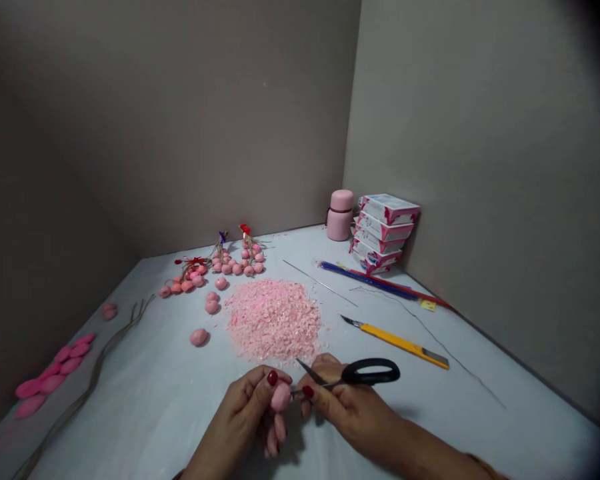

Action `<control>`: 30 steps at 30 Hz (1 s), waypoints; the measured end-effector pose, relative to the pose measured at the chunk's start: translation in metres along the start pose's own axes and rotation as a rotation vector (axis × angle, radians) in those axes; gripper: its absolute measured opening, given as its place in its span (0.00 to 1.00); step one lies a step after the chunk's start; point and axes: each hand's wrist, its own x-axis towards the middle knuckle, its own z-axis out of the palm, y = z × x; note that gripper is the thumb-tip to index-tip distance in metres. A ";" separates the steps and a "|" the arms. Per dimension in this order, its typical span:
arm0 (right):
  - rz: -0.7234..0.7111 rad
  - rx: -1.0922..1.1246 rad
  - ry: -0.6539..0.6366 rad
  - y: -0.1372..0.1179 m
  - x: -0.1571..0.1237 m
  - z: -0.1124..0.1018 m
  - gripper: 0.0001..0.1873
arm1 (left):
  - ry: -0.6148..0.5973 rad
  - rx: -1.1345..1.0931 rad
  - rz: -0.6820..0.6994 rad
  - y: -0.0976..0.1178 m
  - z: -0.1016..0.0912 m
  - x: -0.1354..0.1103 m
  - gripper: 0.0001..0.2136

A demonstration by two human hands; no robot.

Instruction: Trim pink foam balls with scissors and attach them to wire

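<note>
Left fingers (260, 400) pinch a pink ball (281, 397) while right fingers (326, 401) grip open, black-handled scissors (349, 373) at its side.

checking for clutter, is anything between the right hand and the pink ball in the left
Only the scissors the right hand holds, one blade pointing at the pink ball in the left hand; nothing else visible stands in that gap.

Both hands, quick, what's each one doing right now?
Left hand: closed, holding a pink ball.
Right hand: closed, holding scissors, blades parted.
</note>
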 end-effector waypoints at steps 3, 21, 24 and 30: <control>0.084 0.137 0.015 0.003 0.000 0.003 0.24 | 0.054 0.049 0.036 0.000 0.001 -0.002 0.22; 0.093 0.101 0.017 0.010 -0.001 0.003 0.24 | 0.013 0.030 0.179 -0.007 -0.002 0.004 0.22; 0.091 0.047 0.056 0.009 0.000 0.001 0.25 | 0.047 0.061 0.338 -0.010 -0.003 0.005 0.20; 0.158 0.109 0.034 0.008 0.000 0.003 0.26 | 0.036 0.073 0.214 -0.005 0.000 0.004 0.18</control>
